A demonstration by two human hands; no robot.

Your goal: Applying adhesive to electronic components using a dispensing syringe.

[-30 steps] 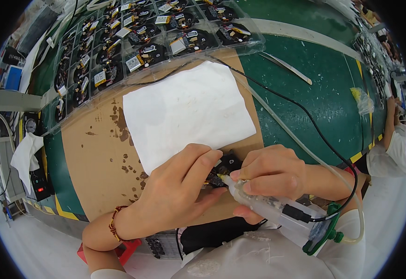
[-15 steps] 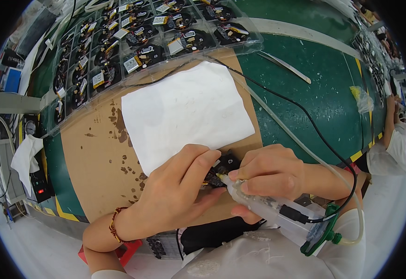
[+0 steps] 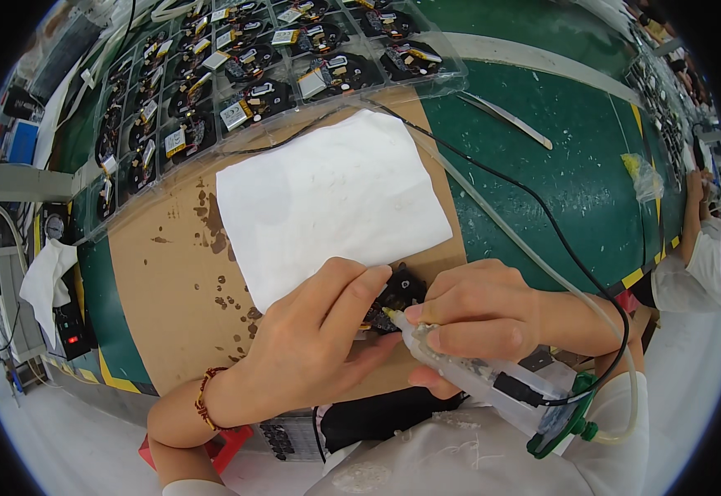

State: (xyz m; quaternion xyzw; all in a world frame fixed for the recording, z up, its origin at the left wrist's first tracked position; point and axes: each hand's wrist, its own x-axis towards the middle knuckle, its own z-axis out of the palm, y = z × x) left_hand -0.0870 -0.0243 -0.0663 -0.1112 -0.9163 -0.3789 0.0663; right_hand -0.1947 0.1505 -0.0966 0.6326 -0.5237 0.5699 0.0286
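Right grip [image 3: 478, 318] surrounds syringe [image 3: 478, 376] (black part [image 3: 406, 285] beside).

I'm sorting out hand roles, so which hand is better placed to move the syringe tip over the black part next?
Probably the right hand: it holds the clear syringe, whose yellowish tip is at the black part. The left hand is at the part's left side, not gripping the syringe.
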